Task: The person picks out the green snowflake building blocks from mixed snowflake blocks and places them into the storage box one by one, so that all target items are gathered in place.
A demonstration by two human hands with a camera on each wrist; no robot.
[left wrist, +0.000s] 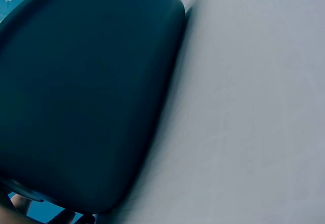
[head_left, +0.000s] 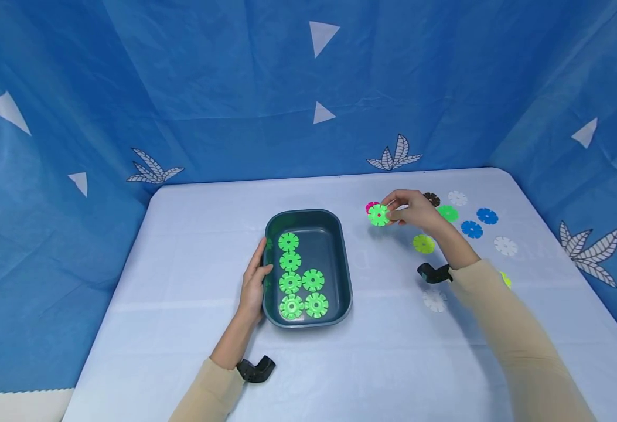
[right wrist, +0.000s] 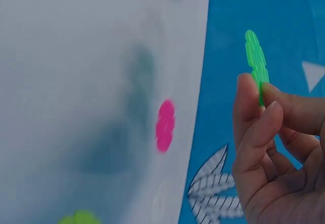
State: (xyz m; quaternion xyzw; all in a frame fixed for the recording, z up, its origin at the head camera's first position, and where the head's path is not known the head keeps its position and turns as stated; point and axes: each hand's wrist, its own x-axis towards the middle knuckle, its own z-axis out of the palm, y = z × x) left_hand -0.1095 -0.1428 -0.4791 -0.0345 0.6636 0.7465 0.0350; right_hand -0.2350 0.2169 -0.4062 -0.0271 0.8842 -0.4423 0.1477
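Between thumb and fingers my right hand (head_left: 412, 211) pinches a green notched plastic disc (head_left: 379, 215), raised above the table. The right wrist view shows the same green disc (right wrist: 257, 64) edge-on at the fingertips. A pink disc (right wrist: 165, 126) lies on the table below it, partly covered in the head view. My left hand (head_left: 254, 281) grips the left wall of a dark teal tray (head_left: 346, 275), thumb over the rim. Inside the tray, several green discs (head_left: 290, 282) lie along the left side and toward the near end. The tray's outer wall (left wrist: 91, 97) fills much of the left wrist view.
Right of the tray, loose discs are scattered on the white table (head_left: 192, 246): blue (head_left: 471, 229), white (head_left: 505, 245), brown (head_left: 432, 199), green (head_left: 448, 213) and yellow-green (head_left: 423, 244). Another white disc (head_left: 435, 300) lies near the right forearm. A blue curtain (head_left: 234, 88) surrounds the table's back and sides.
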